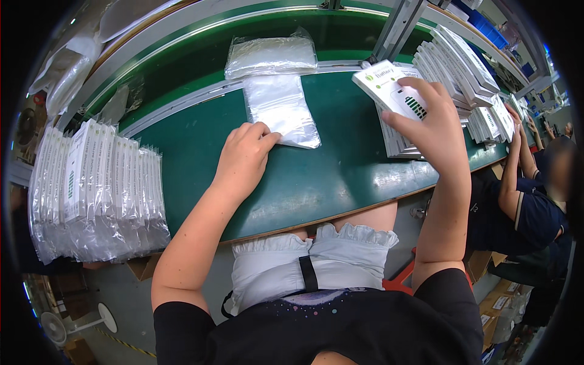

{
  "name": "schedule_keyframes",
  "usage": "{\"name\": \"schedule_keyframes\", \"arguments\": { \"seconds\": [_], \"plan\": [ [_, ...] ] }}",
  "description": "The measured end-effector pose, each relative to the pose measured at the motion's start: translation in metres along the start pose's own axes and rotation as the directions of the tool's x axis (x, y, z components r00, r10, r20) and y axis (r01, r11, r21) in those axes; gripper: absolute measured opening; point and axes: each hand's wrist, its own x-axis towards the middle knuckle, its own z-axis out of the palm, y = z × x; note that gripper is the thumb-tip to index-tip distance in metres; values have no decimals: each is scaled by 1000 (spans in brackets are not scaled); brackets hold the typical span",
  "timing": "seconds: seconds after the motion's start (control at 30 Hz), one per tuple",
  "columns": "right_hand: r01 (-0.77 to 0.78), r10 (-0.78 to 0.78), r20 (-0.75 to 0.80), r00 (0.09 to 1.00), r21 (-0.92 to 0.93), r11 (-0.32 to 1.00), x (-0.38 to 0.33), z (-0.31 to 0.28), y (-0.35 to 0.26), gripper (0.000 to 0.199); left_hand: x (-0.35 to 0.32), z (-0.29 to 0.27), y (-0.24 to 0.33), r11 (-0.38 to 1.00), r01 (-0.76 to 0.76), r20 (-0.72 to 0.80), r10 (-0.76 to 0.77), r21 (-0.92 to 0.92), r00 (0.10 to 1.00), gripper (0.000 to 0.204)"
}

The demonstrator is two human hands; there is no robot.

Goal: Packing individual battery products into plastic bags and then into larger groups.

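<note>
Item: green-topped curved work table (316, 182), near edge running in front of the person's lap, far edge bounded by a pale raised rail. Open green surface lay between the two hands and toward the near edge; the table's left end and right end were both crowded.

Left hand (243, 159): fingers curled together, tips pressing the near left corner of a clear flat plastic sleeve (281, 109). The sleeve lay flat at the table's middle, long axis running away from the person, far end toward the rail. Beyond it, past the rail, sat a stack of clear plastic bags (271, 56).

Right hand (435, 125): clamped on a flat white rectangular card box with green print (389, 88), thumb on the near side, fingers over its face. The box was held above the table at its right end, tilted, long axis slanting from upper left to lower right. Under it stood a pile of matching white boxes (398, 143); further rows of white boxes (459, 64) lay behind.

Left end: row of bagged white boxes standing on edge (97, 188), overhanging the near edge.

Right margin: another person's arm (510, 176), beside the table
</note>
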Motion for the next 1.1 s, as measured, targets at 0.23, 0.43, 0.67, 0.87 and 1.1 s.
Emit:
{"name": "schedule_keyframes", "arguments": {
  "seconds": [0.23, 0.43, 0.67, 0.87, 1.1],
  "plan": [
    [-343, 22, 343, 939, 932, 118, -29, 31, -8, 59, -4, -13, 21, 971, 89, -60, -105, -224, 993, 22],
    [-630, -52, 640, 767, 734, -253, -66, 80, -5, 36, -9, -12, 7, 978, 38, -12, -42, -207, 999, 22],
    [-721, -185, 711, 678, 593, -359, -81, 94, 6, 46, -1, -24, 16, 998, -56, 39, 57, -28, 998, 20],
    [-720, -239, 699, 674, 549, -424, -88, 98, -2, 55, -3, -18, 13, 965, 91, 28, -87, -246, 996, 18],
    [-758, -316, 695, 646, 538, -369, -71, 112, -22, 64, -3, -15, 17, 898, 141, -37, -172, -417, 984, 10]
  ]
}}
